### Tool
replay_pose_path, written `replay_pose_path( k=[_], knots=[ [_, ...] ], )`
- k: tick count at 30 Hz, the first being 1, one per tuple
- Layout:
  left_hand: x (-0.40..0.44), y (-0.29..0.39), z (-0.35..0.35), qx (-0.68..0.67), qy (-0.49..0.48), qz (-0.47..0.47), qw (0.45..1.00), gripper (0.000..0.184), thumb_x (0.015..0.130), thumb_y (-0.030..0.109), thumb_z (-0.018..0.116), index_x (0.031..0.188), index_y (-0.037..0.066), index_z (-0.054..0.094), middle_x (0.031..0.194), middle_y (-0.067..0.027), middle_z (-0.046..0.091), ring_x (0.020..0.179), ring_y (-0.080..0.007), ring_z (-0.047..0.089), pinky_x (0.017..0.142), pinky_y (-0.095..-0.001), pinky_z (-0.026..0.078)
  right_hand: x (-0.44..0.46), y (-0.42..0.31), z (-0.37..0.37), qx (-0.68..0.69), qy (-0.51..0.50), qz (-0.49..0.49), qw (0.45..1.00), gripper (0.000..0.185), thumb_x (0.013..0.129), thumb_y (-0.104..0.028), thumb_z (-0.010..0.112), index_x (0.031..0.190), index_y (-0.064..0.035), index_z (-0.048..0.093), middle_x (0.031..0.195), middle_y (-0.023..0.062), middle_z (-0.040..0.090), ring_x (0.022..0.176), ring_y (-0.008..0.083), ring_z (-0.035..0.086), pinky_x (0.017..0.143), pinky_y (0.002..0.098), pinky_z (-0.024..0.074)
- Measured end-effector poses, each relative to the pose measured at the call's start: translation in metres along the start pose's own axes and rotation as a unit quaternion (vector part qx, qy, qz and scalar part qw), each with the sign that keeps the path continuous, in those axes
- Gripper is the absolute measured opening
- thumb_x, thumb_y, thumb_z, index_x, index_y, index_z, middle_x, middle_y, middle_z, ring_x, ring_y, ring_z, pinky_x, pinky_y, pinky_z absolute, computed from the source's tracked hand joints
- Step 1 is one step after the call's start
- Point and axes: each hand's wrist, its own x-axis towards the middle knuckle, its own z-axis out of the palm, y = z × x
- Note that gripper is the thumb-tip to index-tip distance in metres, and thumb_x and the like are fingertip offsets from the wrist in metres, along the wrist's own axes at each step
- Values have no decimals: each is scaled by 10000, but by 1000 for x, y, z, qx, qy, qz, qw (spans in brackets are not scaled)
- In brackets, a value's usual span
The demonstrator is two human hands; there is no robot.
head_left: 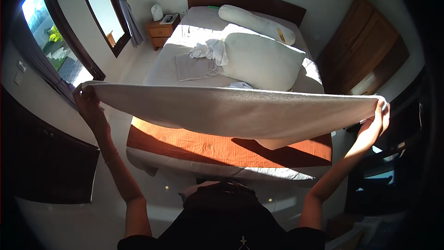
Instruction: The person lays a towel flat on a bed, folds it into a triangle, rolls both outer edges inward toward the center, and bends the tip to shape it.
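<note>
A wide white towel (231,113) is stretched in the air between my two hands, its top edge nearly straight and its lower part sagging. My left hand (89,99) pinches one upper corner, far out to the left. At the opposite corner, my right hand (377,120) has its fingers closed on the edge. Beneath and beyond the towel is the bed, with an orange runner (208,146) across its foot. The towel hides part of the mattress.
On the bed are a bolster (254,23), a large white pillow-like bundle (263,60), a crumpled white cloth (215,51) and a flat greyish cloth (196,68). A wooden nightstand (159,32) stands back left, a wardrobe (360,44) to the right. Windows line the left wall.
</note>
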Motion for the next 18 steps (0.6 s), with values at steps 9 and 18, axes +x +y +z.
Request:
replay_pose_path(
  k=[9, 18],
  knots=[
    [-104, -1, 68, -9, -130, -32, 991, 148, 931, 113, 539, 1035, 37, 466, 833, -35, 562, 645, -37, 406, 550, -190, 333, -74, 73, -27, -178, 126, -55, 974, 130, 849, -72, 622, 957, -1, 616, 881, 41, 593, 870, 124, 536, 814, 259, 426],
    [-244, 3, 102, 31, -442, -130, 887, 140, 866, 51, 605, 985, 15, 541, 798, -57, 618, 707, -115, 609, 630, -257, 479, -240, 26, 111, -126, -405, 160, 891, 436, 746, -135, 745, 1124, -10, 569, 1102, 133, 596, 1123, 261, 531, 949, 364, 408]
  ],
)
